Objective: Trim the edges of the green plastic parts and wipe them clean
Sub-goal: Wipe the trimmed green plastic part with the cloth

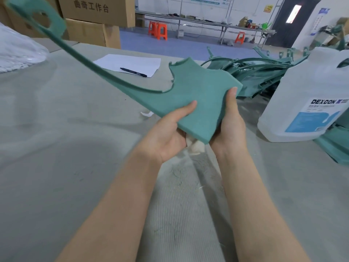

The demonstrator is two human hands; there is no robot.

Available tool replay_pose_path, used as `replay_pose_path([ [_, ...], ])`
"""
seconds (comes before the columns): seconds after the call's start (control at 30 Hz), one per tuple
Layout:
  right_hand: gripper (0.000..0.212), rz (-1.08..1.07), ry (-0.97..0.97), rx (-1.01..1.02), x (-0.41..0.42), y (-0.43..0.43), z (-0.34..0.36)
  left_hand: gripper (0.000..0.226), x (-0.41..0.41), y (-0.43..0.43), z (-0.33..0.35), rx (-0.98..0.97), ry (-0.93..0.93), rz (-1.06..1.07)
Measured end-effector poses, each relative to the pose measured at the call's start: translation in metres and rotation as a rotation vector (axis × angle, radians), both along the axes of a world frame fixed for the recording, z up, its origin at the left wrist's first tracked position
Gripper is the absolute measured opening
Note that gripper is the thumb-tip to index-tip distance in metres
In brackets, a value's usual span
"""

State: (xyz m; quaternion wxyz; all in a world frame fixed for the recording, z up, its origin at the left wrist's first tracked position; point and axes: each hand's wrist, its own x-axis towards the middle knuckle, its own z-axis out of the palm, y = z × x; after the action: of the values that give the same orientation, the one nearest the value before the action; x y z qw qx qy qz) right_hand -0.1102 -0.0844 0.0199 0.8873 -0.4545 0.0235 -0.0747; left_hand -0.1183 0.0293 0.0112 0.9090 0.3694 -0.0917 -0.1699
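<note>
A large green plastic part [198, 91] is held above the table, its broad flat end near me and a long curved arm sweeping up to the far left, ending in a plate with a hole. My left hand [170, 133] grips the near edge from below, thumb on top. My right hand [229, 125] holds the right side of the same end, thumb up along the edge. A white cloth [195, 146] is bunched under the part between my two hands; which hand holds it is hidden.
A pile of green parts [255, 72] lies at the far right. A big translucent DEXCON jug [309, 99] stands right of my hands. Paper [130, 64] with a black pen [133, 72] lies further back. Cardboard boxes [94, 21] and a plastic bag [18, 52] are at left.
</note>
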Motion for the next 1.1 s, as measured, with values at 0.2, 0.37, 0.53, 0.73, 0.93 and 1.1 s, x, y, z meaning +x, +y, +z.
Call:
replay_pose_path([
  [0.2, 0.021, -0.122, -0.011, -0.262, 0.003, -0.001, -0.005, 0.035, 0.000, -0.002, -0.002, 0.074, -0.001, 0.045],
  [0.37, 0.041, -0.290, -0.028, -0.407, 0.005, 0.002, -0.009, 0.029, 0.000, -0.004, -0.004, 0.123, -0.028, 0.128],
  [0.53, 0.031, -0.245, 0.016, -0.334, 0.009, 0.009, -0.014, 0.038, -0.004, -0.005, -0.002, 0.019, -0.041, 0.082],
  [0.73, 0.018, -0.149, 0.122, -0.195, 0.009, 0.012, -0.016, 0.080, -0.005, -0.012, 0.002, -0.201, 0.028, 0.125],
  [0.93, 0.028, 0.028, 0.139, -0.242, 0.001, 0.052, -0.026, 0.048, 0.000, 0.012, -0.013, -0.319, 0.101, 0.392],
  [1.1, 0.029, -0.141, 0.198, -0.244, 0.009, 0.049, -0.026, 0.056, 0.003, 0.016, -0.006, -0.379, -0.030, 0.241],
])
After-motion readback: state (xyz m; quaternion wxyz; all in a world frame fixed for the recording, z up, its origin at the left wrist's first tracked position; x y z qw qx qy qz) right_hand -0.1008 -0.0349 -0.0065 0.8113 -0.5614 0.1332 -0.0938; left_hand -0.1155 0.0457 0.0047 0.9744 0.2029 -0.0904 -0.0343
